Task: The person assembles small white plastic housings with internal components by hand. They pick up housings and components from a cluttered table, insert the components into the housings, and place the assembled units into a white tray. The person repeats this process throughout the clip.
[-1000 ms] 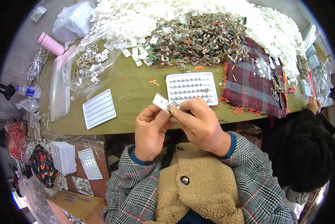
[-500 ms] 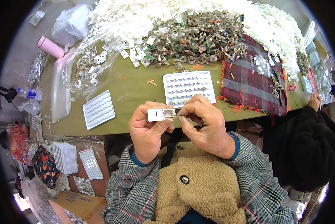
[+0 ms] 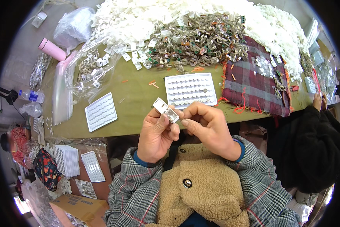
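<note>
Since the earlier frame half a second ago, the white case [image 3: 165, 109] has turned from nearly level to a slant, its plain end now up and to the left, its silvery end down and to the right.

Left hand [image 3: 155, 137]: closed on the case, thumb on the near face, fingers behind. The case lies above the thumb, with both ends projecting past the grip.

Right hand [image 3: 211, 130]: thumb and forefinger brought together just beside the silvery end. Whether they touch it, or pinch something small, cannot be told. The case thus lies between the hands, borne by the left, held up in front of the table edge.

Just beyond the hands, a white tray [image 3: 213, 95] rests on the green table [image 3: 139, 90]; round pieces show in its near row. A second tray [image 3: 101, 112] lies to the left, set at an angle. Orange strips [image 3: 153, 83] lie between the two trays, farther back.

A heap of coiled cables [image 3: 200, 43] stands behind, with white parts [image 3: 124, 22] piled beyond. A plaid cloth [image 3: 234, 85] lies to the right of the first tray.
</note>
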The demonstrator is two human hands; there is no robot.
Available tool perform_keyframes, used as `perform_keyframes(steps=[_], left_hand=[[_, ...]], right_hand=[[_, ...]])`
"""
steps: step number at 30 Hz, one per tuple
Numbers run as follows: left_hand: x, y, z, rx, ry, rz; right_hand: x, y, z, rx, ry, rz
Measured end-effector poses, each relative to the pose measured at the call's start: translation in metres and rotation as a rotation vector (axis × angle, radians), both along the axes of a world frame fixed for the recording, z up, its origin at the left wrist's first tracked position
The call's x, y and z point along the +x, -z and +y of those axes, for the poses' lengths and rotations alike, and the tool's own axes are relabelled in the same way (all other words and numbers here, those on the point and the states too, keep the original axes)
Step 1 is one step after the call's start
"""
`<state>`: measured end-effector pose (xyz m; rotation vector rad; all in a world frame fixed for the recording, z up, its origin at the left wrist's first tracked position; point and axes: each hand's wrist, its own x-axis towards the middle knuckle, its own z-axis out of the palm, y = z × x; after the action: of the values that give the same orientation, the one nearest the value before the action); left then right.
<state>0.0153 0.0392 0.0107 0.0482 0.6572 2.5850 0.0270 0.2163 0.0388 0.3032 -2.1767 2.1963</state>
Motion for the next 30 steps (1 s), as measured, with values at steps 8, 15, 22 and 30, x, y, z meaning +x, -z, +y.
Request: perform_keyframes(steps=[8, 15, 22, 30], left_hand=[[0.007, 0.001, -0.004, -0.448, -0.063, 0.106], [0.008, 0.0, -0.009, -0.505, 0.13, 0.057], [-0.004, 0.014, -0.004, -0.397, 0.175, -0.042], [-0.017, 0.018, -0.001, -0.347, 0.21, -0.075]], right_hand=[[-0.001, -0.006, -0.007, 0.352, 0.065, 0.281], [0.009, 0.005, -0.001, 0.337, 0.083, 0.141], [-0.016, 0.016, 0.045, 0.593, 0.365, 0.211], [-0.029, 0.033, 0.044, 0.738, 0.401, 0.226]])
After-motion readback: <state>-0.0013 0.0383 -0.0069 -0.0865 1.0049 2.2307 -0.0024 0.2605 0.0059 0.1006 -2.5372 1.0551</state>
